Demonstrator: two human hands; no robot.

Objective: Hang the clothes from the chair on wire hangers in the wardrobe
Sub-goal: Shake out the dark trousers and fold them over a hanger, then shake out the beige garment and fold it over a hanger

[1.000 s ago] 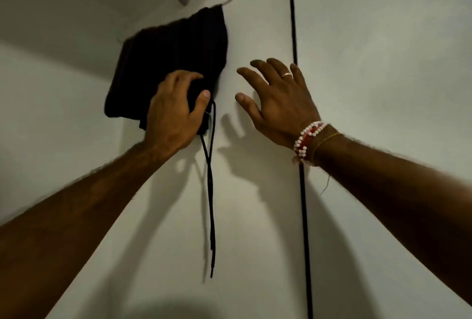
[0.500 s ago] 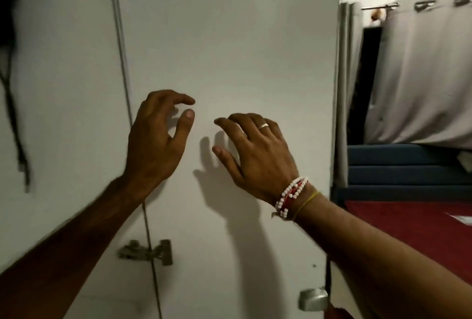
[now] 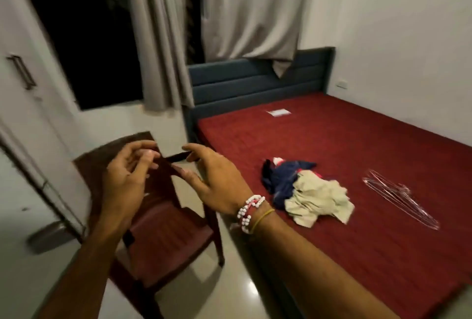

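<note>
The clothes (image 3: 306,191) lay in a crumpled heap on the red bed (image 3: 370,254), towards its near side. The heap comprised a navy garment (image 3: 283,178) with red and white patches and a beige garment (image 3: 319,198) bunched over its right-hand part; the two were touching. A small stack of thin wire hangers (image 3: 398,201) lay flat on the bed to the right of the heap, apart from it.

The left hand (image 3: 127,175) and the right hand (image 3: 217,180) were raised side by side in front of the dark red chair (image 3: 166,237), which stood beside the bed. Both had loosely curled, spread fingers and held nothing. The right wrist bore a beaded bracelet (image 3: 249,210). The wardrobe door (image 3: 20,127), white with a bar handle (image 3: 21,72), was at the left edge, blurred.
</note>
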